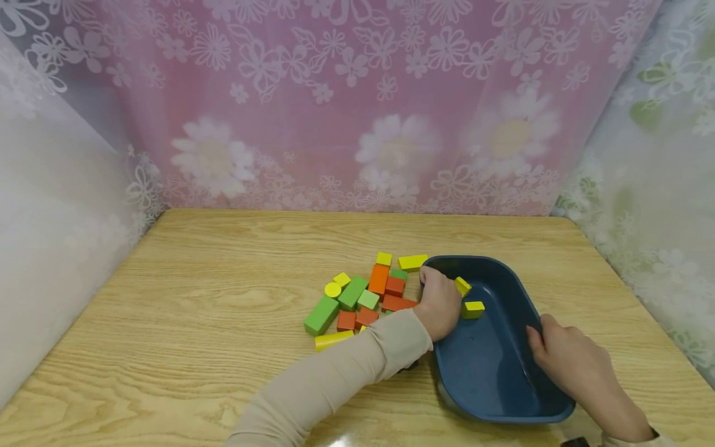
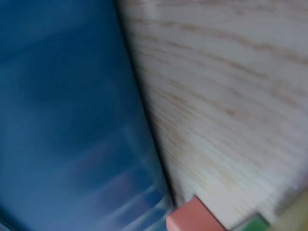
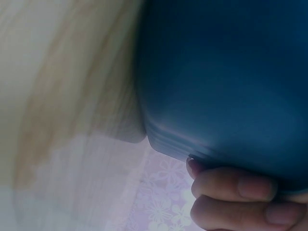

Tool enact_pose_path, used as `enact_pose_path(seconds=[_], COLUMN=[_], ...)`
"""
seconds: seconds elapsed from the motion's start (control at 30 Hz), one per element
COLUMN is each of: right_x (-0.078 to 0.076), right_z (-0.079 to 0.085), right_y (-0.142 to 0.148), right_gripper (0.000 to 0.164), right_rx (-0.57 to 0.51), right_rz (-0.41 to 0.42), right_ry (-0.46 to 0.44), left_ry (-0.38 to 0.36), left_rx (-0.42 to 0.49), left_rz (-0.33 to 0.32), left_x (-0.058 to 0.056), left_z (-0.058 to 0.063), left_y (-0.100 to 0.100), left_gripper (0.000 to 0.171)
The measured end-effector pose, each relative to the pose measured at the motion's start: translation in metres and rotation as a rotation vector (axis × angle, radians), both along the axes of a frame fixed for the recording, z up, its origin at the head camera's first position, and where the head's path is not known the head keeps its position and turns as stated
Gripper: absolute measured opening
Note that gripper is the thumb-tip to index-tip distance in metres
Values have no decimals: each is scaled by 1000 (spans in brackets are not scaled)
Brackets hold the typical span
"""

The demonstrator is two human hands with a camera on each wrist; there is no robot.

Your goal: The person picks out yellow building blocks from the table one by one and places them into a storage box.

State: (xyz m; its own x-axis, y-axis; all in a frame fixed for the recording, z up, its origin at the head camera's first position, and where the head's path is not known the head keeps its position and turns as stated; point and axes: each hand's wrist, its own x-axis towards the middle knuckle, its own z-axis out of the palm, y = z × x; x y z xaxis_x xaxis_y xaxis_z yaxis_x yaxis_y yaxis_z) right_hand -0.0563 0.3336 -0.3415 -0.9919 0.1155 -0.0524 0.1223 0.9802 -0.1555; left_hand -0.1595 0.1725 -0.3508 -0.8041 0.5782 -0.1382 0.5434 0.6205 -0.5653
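A dark blue plastic basin (image 1: 486,379) on the right of the table has two yellow blocks inside, one a small wedge-like piece (image 1: 462,286) and the other a short block (image 1: 473,310). My left hand (image 1: 440,305) grips its left rim near the far end. On the opposite side my right hand (image 1: 578,360) holds the right rim, thumb on the inner side. In the right wrist view curled fingers (image 3: 236,197) lie against the basin's outer wall (image 3: 216,96). The left wrist view shows the basin's side (image 2: 72,106) but no left fingers.
Left of the basin lies a cluster of wooden blocks: green (image 1: 322,315), orange (image 1: 378,279), red (image 1: 346,320) and yellow (image 1: 334,340). Some sit partly behind my left forearm. A pink floral curtain (image 1: 313,124) hangs behind the wooden table (image 1: 195,323), with pale curtains at both sides.
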Motion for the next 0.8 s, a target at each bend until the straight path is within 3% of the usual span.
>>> enact_pose_path(seconds=[0.17, 0.27, 0.37, 0.53, 0.73, 0.8], right_x=[0, 1, 1, 1, 1, 0], right_z=[0, 0, 0, 0, 0, 0], right_y=[0, -1, -2, -2, -2, -1], right_gripper=[26, 26, 26, 25, 26, 26], right_rx=[2, -1, -2, -2, -6, -5], right_rz=[-3, -5, -3, -3, -4, 0], right_ry=[6, -2, -4, -1, -6, -9], left_ry=[-36, -54, -59, -76, -87, -100], left_rx=[39, 165, 355, 581, 769, 803], left_rz=[1, -27, -71, -129, -176, -152], left_x=[-2, -5, -9, -18, -30, -33], left_z=[1, 4, 8, 15, 24, 28], left_y=[1, -2, -9, -22, -54, -71], left_gripper=[29, 36, 45, 34, 26, 25])
